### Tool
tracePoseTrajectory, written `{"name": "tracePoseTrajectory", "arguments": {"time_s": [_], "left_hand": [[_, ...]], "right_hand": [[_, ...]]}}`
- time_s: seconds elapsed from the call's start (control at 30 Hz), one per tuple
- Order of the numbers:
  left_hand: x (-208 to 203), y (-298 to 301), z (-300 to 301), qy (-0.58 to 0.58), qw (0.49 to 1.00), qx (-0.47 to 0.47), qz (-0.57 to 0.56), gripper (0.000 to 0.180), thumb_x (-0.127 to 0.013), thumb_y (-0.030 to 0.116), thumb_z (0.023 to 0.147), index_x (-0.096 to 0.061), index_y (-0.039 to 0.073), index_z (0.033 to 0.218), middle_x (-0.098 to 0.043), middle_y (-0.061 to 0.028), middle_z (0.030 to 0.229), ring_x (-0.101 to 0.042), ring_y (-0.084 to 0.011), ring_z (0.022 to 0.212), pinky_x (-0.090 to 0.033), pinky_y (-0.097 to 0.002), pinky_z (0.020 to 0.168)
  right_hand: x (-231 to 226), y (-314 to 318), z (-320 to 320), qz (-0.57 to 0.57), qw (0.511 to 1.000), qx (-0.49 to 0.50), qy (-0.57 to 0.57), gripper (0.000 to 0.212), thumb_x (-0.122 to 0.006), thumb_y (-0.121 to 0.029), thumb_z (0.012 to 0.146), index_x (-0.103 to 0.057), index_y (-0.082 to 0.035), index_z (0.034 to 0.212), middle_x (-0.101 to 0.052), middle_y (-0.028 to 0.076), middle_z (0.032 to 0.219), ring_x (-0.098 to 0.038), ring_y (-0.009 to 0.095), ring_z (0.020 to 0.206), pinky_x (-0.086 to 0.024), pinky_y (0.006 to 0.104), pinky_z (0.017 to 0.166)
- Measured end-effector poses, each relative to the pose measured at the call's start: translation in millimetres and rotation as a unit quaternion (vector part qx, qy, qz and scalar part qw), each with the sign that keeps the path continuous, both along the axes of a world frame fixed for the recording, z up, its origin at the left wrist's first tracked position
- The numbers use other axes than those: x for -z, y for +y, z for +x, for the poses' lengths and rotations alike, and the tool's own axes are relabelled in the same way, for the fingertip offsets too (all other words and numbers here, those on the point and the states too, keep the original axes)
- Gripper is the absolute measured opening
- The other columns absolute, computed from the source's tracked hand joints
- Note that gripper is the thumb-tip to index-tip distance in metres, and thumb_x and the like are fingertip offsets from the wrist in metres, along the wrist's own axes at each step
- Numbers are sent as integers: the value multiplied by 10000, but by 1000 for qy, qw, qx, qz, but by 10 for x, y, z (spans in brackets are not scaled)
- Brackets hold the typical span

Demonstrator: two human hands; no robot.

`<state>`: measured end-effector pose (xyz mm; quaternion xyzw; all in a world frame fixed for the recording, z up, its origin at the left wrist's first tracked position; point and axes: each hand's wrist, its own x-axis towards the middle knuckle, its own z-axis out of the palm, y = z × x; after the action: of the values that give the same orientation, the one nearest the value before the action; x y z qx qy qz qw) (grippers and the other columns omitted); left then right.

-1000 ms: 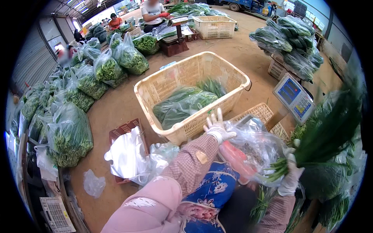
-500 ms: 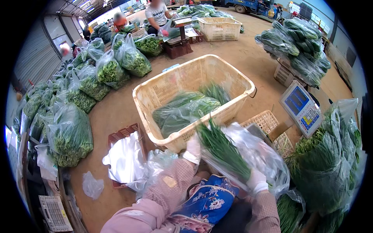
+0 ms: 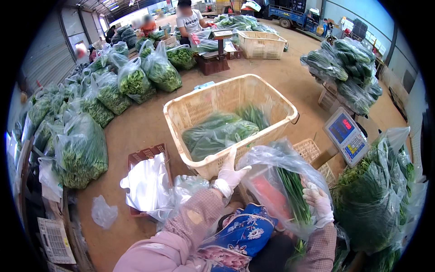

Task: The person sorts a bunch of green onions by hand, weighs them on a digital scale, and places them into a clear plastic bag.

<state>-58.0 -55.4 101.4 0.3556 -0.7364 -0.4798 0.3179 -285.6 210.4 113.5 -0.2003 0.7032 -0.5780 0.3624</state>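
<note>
Lower centre-right of frame: left hand, in a white glove, fingers spread wide and straight, pressed vs. the near edge of a clear plastic bag, holding its mouth open; not pinching anything that shows. Right hand, also white-gloved, sits lower right of the bag w/ fingers curled around a bunch of green chives; the bunch stands nearly upright, tips up, mostly inside the bag, stems running down past the hand toward the bottom edge. A red patch shows thru the bag's film, left of the chives; can't tell what it is.

Just above the hands, centre frame: big cream plastic basket, w/ a few filled bags of greens lying in its bottom. Left hand's fingertips reach close to the basket's near wall; touching or not, can't tell.

Right of centre: a digital scale, tilted, w/ a second cream crate beside it. Lower left centre: a brown crate holding a stack of empty clear bags. Left edge and upper left: rows of tied bags of greens on the dirt floor. Upper right: another heap of bagged greens. Top centre, far off: other ppl at a small stand w/ another cream basket.
</note>
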Motion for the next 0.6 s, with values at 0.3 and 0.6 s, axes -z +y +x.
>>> {"name": "tracePoseTrajectory", "arguments": {"time_s": [0.3,0.6], "left_hand": [[75,323,688,4,996,-81,-24,484,-414,276,926,-327,48,1344,-440,-200,1291,-421,-342,1191,-319,-350,995],[867,580,1590,-87,995,-29,33,449,-400,261,923,-414,-14,1278,-444,-220,1286,-406,-301,1222,-288,-313,1028]], "right_hand": [[-25,1342,516,-106,990,96,18,401,-506,-207,889,-451,-12,1235,-625,118,899,-612,183,801,-497,295,701],[-27,2052,1433,28,944,323,-61,322,-534,-208,889,-549,3,1132,-622,133,1009,-609,191,862,-485,304,773]]}}
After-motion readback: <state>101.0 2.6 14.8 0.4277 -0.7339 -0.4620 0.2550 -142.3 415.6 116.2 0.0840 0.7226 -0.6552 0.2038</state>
